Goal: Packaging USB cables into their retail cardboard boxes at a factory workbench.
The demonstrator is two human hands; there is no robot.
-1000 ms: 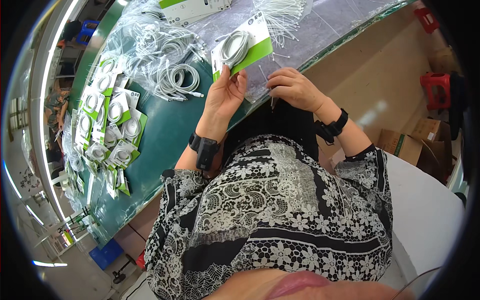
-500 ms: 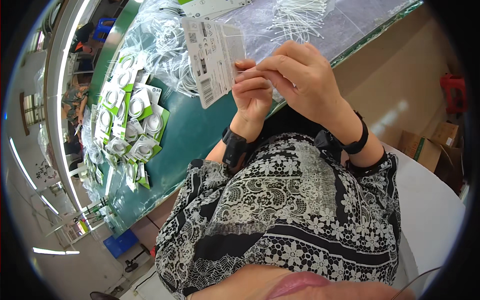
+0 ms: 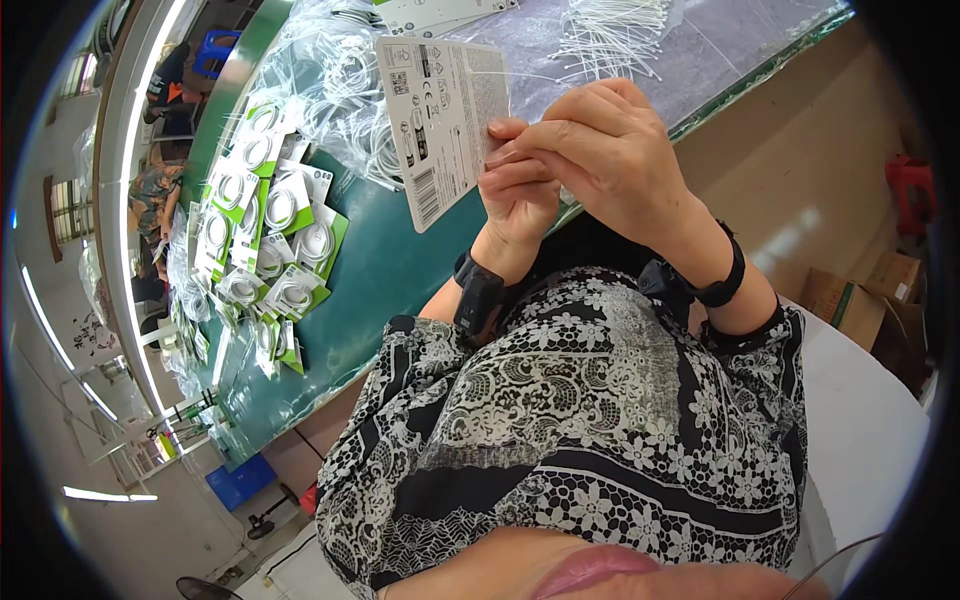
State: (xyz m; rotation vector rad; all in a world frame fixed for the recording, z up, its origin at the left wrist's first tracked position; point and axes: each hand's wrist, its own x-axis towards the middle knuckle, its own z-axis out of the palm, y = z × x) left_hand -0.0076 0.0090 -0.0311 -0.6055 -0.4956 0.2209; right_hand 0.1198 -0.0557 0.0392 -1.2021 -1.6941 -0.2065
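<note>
My left hand (image 3: 520, 197) grips the right edge of a white printed packaging card (image 3: 440, 150), held upright and slightly tilted above the table edge. A thin white cable tie (image 3: 515, 74) sticks out from the upper part of the card toward the right. My right hand (image 3: 620, 160) is closed in a pinch right against the left fingertips; what lies between its fingers is hidden. Behind the hands lies a bunch of white cable ties (image 3: 612, 38). On the left, several green and white cards with coiled white cables (image 3: 285, 207) lie in an overlapping heap.
Clear plastic bags of coiled white cables (image 3: 345, 75) lie on the green table (image 3: 370, 265) behind the card. More flat cards (image 3: 440, 14) lie at the far edge. Cardboard boxes (image 3: 850, 305) and a red stool (image 3: 910, 195) stand at right. A person (image 3: 155, 200) is across the table.
The card and both hands appear slightly farther right and lower in the picture, and the whole scene has shifted a little too. Both hands keep the same hold.
</note>
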